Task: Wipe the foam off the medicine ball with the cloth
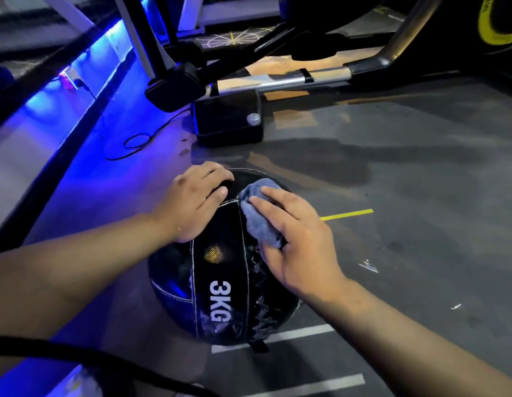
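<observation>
A black medicine ball (220, 270) marked "3KG" sits on the grey gym floor. White foam streaks (262, 308) run down its right panel and lower front. My left hand (193, 203) rests flat on the ball's upper left, fingers spread over the top. My right hand (297, 242) presses a crumpled grey-blue cloth (256, 213) against the ball's upper right; the fingers lie fairly straight over the cloth, and part of the cloth is hidden under the palm.
A black exercise machine base (229, 118) with a chrome rail (277, 81) stands just behind the ball. A black cable (140, 141) loops on the floor at the left by a blue-lit wall. Yellow (346, 214) and white floor lines (300, 333) lie to the right.
</observation>
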`<control>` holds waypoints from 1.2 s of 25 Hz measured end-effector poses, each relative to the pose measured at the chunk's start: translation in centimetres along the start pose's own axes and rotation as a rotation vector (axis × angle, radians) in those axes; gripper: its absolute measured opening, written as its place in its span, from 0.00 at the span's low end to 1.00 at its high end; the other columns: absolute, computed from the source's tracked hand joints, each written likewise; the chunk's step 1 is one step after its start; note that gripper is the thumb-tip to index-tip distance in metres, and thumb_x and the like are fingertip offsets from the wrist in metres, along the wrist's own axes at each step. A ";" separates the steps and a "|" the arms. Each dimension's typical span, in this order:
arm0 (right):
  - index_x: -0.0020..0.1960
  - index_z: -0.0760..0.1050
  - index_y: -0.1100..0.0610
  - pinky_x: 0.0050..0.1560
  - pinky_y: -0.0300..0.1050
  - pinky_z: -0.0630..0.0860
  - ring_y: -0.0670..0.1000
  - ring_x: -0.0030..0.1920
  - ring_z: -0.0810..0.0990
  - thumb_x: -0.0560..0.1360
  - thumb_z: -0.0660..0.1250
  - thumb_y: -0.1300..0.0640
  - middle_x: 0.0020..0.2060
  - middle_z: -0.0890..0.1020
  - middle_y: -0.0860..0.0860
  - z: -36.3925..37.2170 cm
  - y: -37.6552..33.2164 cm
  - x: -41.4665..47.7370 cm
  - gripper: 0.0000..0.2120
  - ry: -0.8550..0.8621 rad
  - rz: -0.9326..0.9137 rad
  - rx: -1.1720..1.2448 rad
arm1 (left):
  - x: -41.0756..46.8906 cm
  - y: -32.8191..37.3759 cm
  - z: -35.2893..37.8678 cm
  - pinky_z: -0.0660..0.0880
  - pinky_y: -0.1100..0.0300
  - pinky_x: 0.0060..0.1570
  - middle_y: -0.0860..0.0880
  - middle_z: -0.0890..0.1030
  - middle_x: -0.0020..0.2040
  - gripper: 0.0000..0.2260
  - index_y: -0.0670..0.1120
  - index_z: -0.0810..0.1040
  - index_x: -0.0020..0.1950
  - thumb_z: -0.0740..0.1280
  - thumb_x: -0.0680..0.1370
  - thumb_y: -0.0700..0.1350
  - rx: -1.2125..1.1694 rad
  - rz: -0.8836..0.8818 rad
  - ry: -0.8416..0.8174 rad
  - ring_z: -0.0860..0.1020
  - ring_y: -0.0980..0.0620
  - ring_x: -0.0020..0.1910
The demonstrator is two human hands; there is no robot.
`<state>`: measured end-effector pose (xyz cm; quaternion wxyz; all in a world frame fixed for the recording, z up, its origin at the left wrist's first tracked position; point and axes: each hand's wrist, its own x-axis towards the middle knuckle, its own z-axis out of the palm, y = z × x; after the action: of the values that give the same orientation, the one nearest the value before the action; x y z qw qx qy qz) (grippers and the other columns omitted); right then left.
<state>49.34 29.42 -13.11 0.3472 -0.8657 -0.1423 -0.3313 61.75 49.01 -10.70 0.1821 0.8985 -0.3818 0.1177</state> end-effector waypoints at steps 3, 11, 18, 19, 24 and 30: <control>0.59 0.82 0.55 0.62 0.38 0.73 0.50 0.59 0.80 0.70 0.67 0.64 0.57 0.82 0.52 -0.9 3.3 2.7 0.19 -0.084 0.156 0.090 | -0.3 -0.3 -0.2 0.69 0.51 0.61 0.52 0.75 0.60 0.17 0.48 0.75 0.63 0.54 0.80 0.52 -0.022 -0.021 -0.014 0.73 0.48 0.57; 0.60 0.80 0.54 0.62 0.38 0.72 0.42 0.58 0.78 0.76 0.67 0.62 0.55 0.82 0.46 -0.4 2.9 -4.4 0.14 0.278 0.610 0.169 | 2.5 0.3 0.3 0.70 0.44 0.61 0.52 0.74 0.61 0.18 0.52 0.73 0.63 0.52 0.80 0.56 -0.014 -0.076 -0.108 0.73 0.46 0.59; 0.64 0.78 0.62 0.72 0.51 0.66 0.62 0.69 0.71 0.72 0.67 0.65 0.67 0.72 0.59 1.6 -0.3 -10.7 0.20 0.076 0.146 0.024 | 4.7 -0.7 0.3 0.67 0.49 0.66 0.48 0.74 0.60 0.20 0.48 0.75 0.62 0.52 0.78 0.53 -0.067 -0.163 -0.163 0.72 0.45 0.61; 0.62 0.80 0.61 0.71 0.53 0.68 0.63 0.68 0.72 0.73 0.69 0.64 0.66 0.74 0.60 1.0 0.4 -9.1 0.17 0.019 -0.010 -0.027 | 4.7 -0.8 0.3 0.66 0.50 0.66 0.47 0.74 0.60 0.20 0.47 0.75 0.62 0.52 0.78 0.52 -0.087 -0.168 -0.161 0.72 0.46 0.61; 0.65 0.76 0.65 0.69 0.48 0.70 0.55 0.64 0.76 0.71 0.73 0.65 0.63 0.78 0.58 0.4 1.8 1.0 0.22 0.034 0.002 -0.037 | 5.5 -0.2 0.9 0.66 0.55 0.65 0.45 0.73 0.59 0.17 0.45 0.76 0.62 0.55 0.79 0.50 -0.118 -0.169 -0.188 0.72 0.46 0.60; 0.56 0.82 0.62 0.69 0.51 0.69 0.58 0.62 0.79 0.83 0.59 0.56 0.58 0.83 0.56 3.2 -1.3 -3.3 0.14 -0.302 -0.602 -0.065 | 7.2 -1.6 1.2 0.66 0.57 0.63 0.45 0.72 0.57 0.12 0.46 0.75 0.62 0.55 0.83 0.45 -0.138 -0.246 -0.239 0.72 0.46 0.59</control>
<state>47.84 32.54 -16.39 0.1810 -0.8346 -0.4308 -0.2916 67.90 44.91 -9.63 0.2097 0.9313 -0.2953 -0.0396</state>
